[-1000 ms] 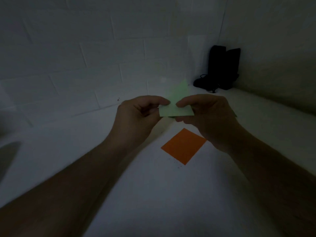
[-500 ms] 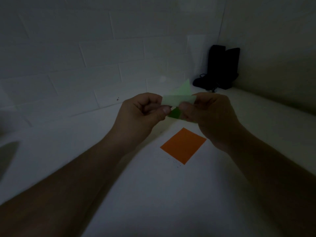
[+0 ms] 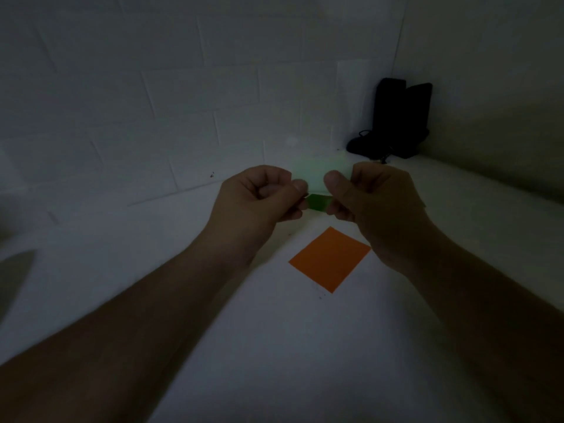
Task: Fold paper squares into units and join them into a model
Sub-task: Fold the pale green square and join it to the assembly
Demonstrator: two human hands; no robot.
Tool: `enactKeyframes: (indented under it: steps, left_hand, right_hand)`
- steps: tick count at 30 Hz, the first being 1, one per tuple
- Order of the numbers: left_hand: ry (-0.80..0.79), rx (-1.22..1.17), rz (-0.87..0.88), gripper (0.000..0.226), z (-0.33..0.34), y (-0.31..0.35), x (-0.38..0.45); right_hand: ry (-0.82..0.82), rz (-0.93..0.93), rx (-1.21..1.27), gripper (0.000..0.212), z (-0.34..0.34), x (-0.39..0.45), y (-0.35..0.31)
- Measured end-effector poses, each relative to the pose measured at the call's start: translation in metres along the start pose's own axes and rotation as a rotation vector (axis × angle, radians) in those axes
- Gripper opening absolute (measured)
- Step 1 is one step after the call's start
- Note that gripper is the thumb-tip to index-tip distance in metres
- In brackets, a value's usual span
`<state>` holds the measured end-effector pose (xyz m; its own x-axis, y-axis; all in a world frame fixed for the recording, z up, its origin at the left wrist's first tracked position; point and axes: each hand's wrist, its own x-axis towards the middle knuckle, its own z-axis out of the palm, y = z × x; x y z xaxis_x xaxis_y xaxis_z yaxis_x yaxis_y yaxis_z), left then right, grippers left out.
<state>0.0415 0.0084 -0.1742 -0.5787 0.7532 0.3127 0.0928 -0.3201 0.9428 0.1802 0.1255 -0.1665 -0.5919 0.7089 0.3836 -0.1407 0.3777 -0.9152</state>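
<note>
Hands (image 3: pixel 317 199) pinching green paper (image 3: pixel 319 203) above orange square (image 3: pixel 329 258)

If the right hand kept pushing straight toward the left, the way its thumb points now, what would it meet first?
The right hand would first press further into the green paper pinched between both hands, then meet the left hand close beyond it. The orange square lies lower, on the table, seemingly out of that line.

The folded paper (image 3: pixel 319 203) is showing dark green, its blurred upper part pale green. The paper square (image 3: pixel 329 259) is looking orange on the white table (image 3: pixel 274 346).
</note>
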Motion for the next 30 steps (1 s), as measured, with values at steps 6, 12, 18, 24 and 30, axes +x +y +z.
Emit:
enactKeyframes:
  steps: [6,12,18,24,30]
  left_hand:
    - [0.015,-0.096,-0.091,0.009,0.0034,0.0023,-0.0012]
    - [0.045,-0.159,-0.190,0.012,0.0064,0.0034,-0.0019]
    - [0.052,-0.132,-0.204,0.020,0.0056,0.0042,-0.0029]
    - [0.000,-0.032,-0.141,0.019,0.0062,0.0044,-0.0041]
    - [-0.016,0.032,-0.081,0.034,0.0026,0.0063,-0.0034]
  right_hand:
    - [0.035,0.073,0.150,0.017,0.0036,-0.0012,-0.0015]
    - [0.081,0.087,0.148,0.015,0.0047,-0.0012,-0.0030]
    - [0.087,0.096,0.128,0.020,0.0056,-0.0019,-0.0050]
    - [0.084,0.155,0.147,0.031,0.0025,-0.0004,-0.0055]
    - [-0.012,0.187,0.203,0.011,-0.0040,0.0023,-0.0071]
